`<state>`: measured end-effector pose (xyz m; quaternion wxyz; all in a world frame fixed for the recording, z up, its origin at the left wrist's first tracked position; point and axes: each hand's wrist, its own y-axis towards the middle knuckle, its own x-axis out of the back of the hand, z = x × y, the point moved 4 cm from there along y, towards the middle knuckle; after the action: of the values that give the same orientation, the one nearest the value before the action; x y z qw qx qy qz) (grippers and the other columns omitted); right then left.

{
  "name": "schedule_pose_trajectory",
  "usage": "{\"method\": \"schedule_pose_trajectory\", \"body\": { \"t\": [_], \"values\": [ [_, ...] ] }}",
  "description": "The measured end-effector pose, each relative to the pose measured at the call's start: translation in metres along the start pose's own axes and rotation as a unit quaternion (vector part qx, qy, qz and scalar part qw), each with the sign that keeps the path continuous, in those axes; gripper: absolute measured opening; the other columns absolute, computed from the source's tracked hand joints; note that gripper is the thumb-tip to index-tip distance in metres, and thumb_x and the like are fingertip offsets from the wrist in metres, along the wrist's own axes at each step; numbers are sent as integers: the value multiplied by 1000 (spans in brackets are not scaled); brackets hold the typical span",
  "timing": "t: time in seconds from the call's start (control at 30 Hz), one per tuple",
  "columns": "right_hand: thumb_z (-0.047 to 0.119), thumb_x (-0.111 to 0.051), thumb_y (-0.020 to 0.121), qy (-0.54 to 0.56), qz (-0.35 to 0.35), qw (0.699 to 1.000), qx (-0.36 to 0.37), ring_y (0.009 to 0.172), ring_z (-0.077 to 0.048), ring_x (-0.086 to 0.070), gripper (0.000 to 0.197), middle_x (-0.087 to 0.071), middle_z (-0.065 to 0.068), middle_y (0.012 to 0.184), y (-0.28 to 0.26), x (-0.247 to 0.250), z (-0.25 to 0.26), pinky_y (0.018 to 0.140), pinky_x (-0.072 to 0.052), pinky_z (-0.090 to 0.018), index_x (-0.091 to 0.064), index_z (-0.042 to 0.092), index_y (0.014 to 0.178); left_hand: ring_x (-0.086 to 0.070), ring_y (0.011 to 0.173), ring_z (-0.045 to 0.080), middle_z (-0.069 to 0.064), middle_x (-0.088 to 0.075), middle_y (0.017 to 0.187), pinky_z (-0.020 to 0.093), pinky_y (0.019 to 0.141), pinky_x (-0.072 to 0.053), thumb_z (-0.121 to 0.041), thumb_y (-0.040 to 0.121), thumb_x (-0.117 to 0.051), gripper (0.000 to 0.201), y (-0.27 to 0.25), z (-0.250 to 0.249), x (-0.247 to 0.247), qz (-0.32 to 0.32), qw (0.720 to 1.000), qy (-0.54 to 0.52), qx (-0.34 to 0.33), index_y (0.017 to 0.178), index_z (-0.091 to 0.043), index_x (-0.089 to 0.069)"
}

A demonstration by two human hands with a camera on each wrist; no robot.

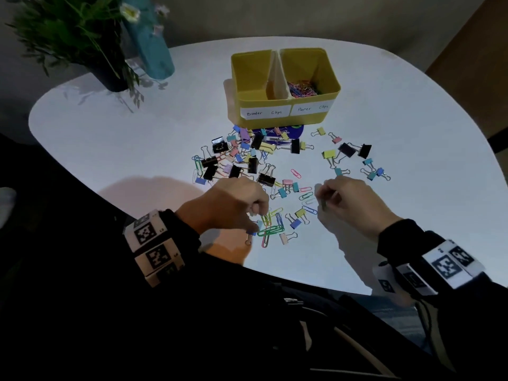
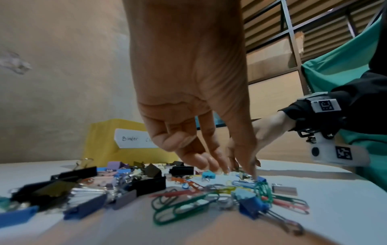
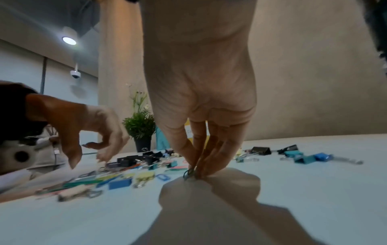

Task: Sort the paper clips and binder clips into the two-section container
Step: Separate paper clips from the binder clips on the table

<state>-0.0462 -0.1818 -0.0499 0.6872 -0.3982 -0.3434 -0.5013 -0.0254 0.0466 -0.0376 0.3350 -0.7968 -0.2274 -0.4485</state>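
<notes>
A white round-edged table (image 1: 110, 138) stands in a dim room, with a potted plant (image 1: 82, 37) at its far left corner and the yellow two-section container (image 1: 283, 111) towards the back, the mixed heap of paper clips (image 1: 270, 229) and binder clips (image 1: 220, 160) spread on the table between it and the person. The right hand (image 1: 349, 202) is down at the tabletop with its fingertips (image 3: 201, 167) bunched together, pinching what looks like a small dark-green paper clip against the surface. The left hand (image 1: 233, 202) hovers over the near cluster of green clips, fingers curled downward and reaching; I cannot tell whether it has hold of anything. To do this step well, I judge each hand should gather several paper clips before travelling, sliding each flat clip to get a nail under it, and check that none is hooked to a binder clip's wire handle. The container's right section, labelled "Paper Clips", holds a pile of coloured paper clips; the left, labelled "Binder Clips", shows nothing in the part of its floor that is visible, so the binder clips seem still to be sorted.
</notes>
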Motion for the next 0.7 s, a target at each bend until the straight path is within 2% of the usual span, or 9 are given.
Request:
{"method": "schedule_pose_trajectory", "body": {
  "t": [0.13,0.2,0.27,0.37,0.43,0.47,0.53,0.6,0.7],
  "values": [
    [7,-57,85,37,62,995,67,90,-20,-60,19,-59,0,99,-5,-19,27,82,-51,-38,-65,18,98,-41,82,7,-8,-58,99,19,53,-24,-39,70,-81,45,6,-6,-12,38,998,45,-1,106,-23,-60],
    [5,-55,87,51,69,992,93,90,-19,-60,22,-59,1,99,-6,-21,33,82,-51,-35,-65,17,103,-43,82,10,-6,-57,95,24,55,-26,-35,72,-81,40,7,-1,-9,27,999,25,18,103,-20,-60],
    [11,-60,87,87,47,992,81,88,-16,-61,20,-61,1,99,-5,-16,28,80,-53,-34,-66,16,105,-47,80,12,-6,-57,89,26,60,-33,-33,71,-82,41,5,7,-6,15,999,-7,38,102,-19,-59],
    [26,-74,74,76,36,995,50,82,-14,-62,25,-63,2,95,-6,-6,18,76,-54,-36,-64,16,95,-48,78,13,-7,-55,84,27,60,-39,-41,65,-85,53,-2,16,-7,-8,997,-44,55,104,-21,-56],
    [32,-81,68,77,50,995,47,79,-12,-62,34,-62,5,91,-11,-6,20,72,-54,-34,-61,21,92,-42,78,10,-9,-52,85,17,54,-29,-45,65,-83,55,-6,16,-11,-24,998,-16,56,106,-22,-55],
    [35,-83,67,72,55,994,57,78,-10,-60,37,-60,7,91,-13,-7,24,70,-53,-33,-60,25,94,-40,79,10,-9,-51,85,18,53,-27,-45,65,-82,55,-7,15,-12,-26,998,-6,59,107,-22,-55],
    [40,-81,67,27,58,994,92,79,-10,-55,37,-54,11,90,-16,-14,34,67,-49,-31,-58,34,96,-43,80,12,-8,-53,85,25,58,-32,-37,68,-83,49,-8,14,-11,-19,997,-21,77,104,-20,-55],
    [39,-76,70,-30,65,991,114,80,-11,-51,32,-50,11,90,-15,-23,42,63,-44,-31,-60,35,98,-52,83,16,-3,-57,88,30,66,-41,-17,72,-79,36,-6,13,-6,-14,995,-30,91,102,-17,-58],
    [36,-68,73,-68,60,990,110,79,-12,-49,20,-47,11,85,-10,-30,45,57,-37,-28,-59,35,90,-57,84,18,2,-62,92,37,87,-43,6,73,-64,34,-3,20,-1,-25,993,-30,114,102,-12,-60]
  ]
}}
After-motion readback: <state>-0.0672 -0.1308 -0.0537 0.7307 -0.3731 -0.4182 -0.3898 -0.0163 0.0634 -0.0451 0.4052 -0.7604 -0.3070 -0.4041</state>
